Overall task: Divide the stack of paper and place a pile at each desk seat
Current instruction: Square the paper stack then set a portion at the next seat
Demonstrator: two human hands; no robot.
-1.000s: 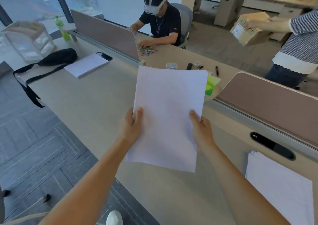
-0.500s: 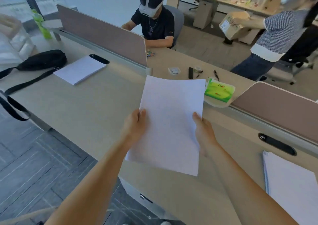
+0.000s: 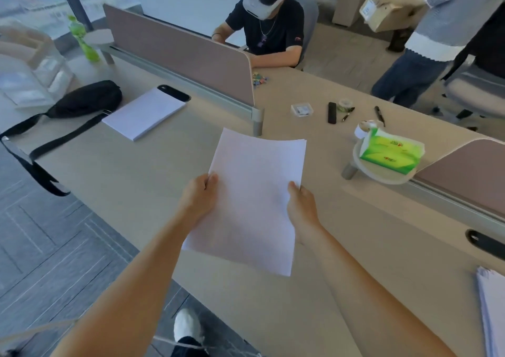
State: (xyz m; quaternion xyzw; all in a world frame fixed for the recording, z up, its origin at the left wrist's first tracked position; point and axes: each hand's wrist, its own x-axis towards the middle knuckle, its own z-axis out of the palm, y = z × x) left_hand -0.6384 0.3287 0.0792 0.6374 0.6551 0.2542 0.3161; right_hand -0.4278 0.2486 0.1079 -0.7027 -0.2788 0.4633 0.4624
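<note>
I hold a thin pile of white paper (image 3: 254, 192) above the middle of the beige desk (image 3: 131, 181). My left hand (image 3: 198, 198) grips its left edge and my right hand (image 3: 300, 206) grips its right edge. A second white pile (image 3: 144, 113) lies flat at the seat to the far left. At the right edge of the view a third pile (image 3: 492, 307) lies on the desk, partly cut off.
A black bag (image 3: 84, 101) with a long strap lies far left. Brown dividers (image 3: 177, 53) run along the desk's back. A green tissue pack (image 3: 390, 151) sits on a small round stand. Pens and small items lie beyond. One person sits opposite; another stands far right holding a box.
The view has shifted left along the desk. The right pile has slid toward the frame edge and the left pile has come closer. Both hands keep their grip on the paper.
</note>
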